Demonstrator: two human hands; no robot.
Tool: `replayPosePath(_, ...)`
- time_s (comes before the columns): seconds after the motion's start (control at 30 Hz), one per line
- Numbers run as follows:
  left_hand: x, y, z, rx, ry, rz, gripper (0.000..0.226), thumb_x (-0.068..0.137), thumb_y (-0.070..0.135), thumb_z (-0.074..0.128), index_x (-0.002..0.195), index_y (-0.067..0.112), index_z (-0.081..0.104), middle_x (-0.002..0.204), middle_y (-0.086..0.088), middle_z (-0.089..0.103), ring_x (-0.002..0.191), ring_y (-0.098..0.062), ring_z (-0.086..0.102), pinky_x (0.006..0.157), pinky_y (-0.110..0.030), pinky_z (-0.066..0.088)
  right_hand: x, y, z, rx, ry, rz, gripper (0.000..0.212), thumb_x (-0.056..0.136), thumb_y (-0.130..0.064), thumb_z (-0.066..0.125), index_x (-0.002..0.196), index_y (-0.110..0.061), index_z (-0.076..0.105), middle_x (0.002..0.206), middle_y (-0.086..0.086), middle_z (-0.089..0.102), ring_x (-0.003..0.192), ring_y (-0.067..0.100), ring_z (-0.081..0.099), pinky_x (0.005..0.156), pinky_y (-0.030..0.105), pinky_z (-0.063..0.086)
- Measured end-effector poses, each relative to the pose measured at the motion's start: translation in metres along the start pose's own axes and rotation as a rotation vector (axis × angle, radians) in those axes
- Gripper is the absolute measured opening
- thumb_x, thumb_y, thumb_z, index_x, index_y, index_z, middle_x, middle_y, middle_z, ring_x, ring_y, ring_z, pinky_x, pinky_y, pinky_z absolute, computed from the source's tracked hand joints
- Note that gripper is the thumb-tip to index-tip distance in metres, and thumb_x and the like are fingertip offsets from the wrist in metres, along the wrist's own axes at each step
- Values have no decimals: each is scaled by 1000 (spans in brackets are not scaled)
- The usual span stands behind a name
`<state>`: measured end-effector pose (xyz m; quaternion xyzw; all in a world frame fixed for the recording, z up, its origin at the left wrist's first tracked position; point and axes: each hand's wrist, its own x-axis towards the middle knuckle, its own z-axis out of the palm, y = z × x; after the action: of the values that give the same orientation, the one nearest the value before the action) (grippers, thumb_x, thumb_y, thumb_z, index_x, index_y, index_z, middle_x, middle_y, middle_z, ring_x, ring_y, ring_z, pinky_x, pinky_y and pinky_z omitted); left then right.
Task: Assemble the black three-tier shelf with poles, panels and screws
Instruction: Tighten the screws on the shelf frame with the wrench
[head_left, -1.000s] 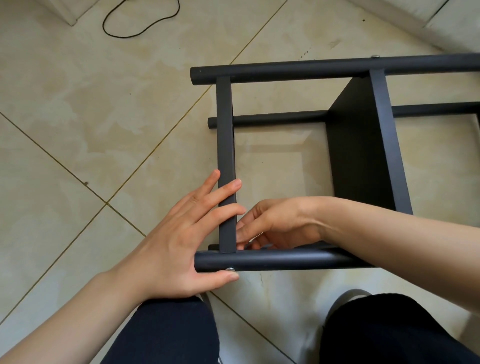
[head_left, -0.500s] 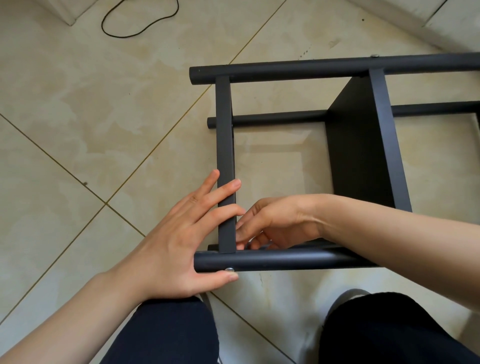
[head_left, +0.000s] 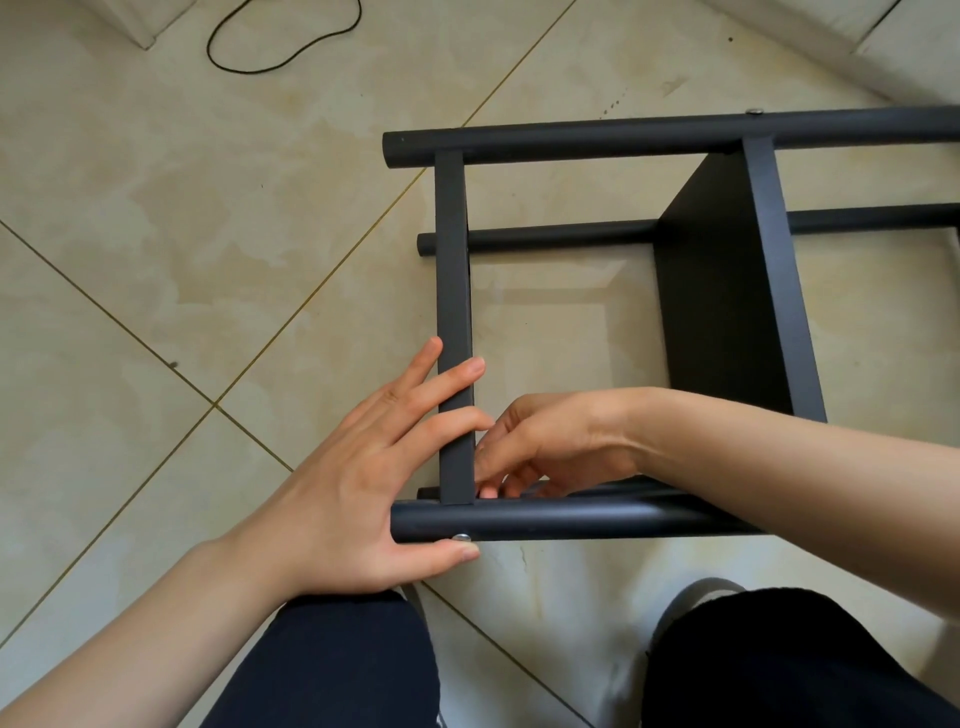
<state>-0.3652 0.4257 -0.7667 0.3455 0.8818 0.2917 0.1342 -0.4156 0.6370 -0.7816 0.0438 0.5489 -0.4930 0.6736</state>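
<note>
The black shelf lies on its side on the tiled floor. Its end panel stands on edge between the far pole and the near pole. A second panel stands further right. My left hand lies flat against the end panel's outer face, fingers straight, thumb under the near pole beside a silver screw head. My right hand reaches inside the frame, its fingers curled at the corner where the end panel meets the near pole; what they hold is hidden.
A lower pole runs along the floor behind the panels. Another screw head shows on the far pole. A black cable loops on the floor at the back left. My knees are at the bottom.
</note>
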Motion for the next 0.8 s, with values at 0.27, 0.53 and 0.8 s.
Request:
replayPosePath(0.27,0,0,0,-3,4,5,78,76,57,72,143,26,44,167,9,15,156,-23,4,121,-26,17,1,-1,1,20,-23,-9,7,93,-12,62,93,-12,68,84,1,67,78,14,56,87,35,44)
replayPosePath(0.53,0,0,1,-5,7,4,81,76,55,73,145,23,44,167,7,16,156,-24,5,121,-28,19,6,3,4,-2,-2,-7,11,92,-17,65,82,-15,70,82,2,65,80,17,58,83,32,47)
replayPosePath(0.8,0,-1,2,-4,8,3,81,76,55,72,145,23,44,167,7,17,156,-24,5,121,-26,19,4,4,0,28,-21,-25,12,94,-14,61,86,-14,69,83,0,67,74,14,58,85,34,45)
